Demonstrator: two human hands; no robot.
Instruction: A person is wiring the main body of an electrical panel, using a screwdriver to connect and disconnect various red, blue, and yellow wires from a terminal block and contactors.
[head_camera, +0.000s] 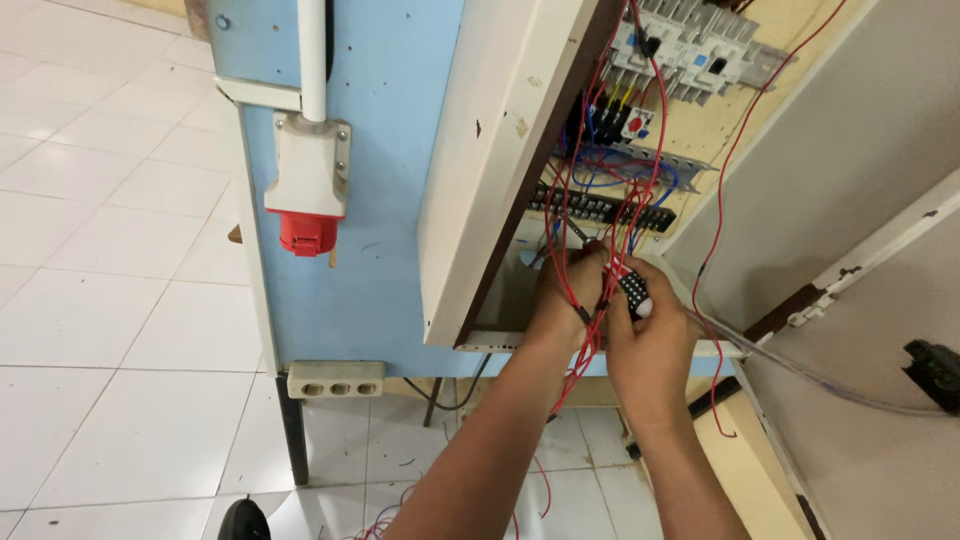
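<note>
Both my hands reach into the lower part of an open cream electrical cabinet (500, 150). My left hand (562, 295) pinches a bundle of thin red wires (590, 345) that hangs out of the box. My right hand (650, 330) grips a screwdriver with a black dotted handle (632, 290); its shaft points up and left toward the black terminal strip (600, 210). Above the strip sit grey breakers and contactors (680, 45) on a rail, with red and blue wires running down from them.
The cabinet hangs on a light blue panel (390, 200) carrying a white and red industrial socket (305, 200) and a cream triple outlet strip (335, 379). The open cabinet door (850, 180) stands at the right. White floor tiles (110, 250) spread to the left, with wire offcuts below.
</note>
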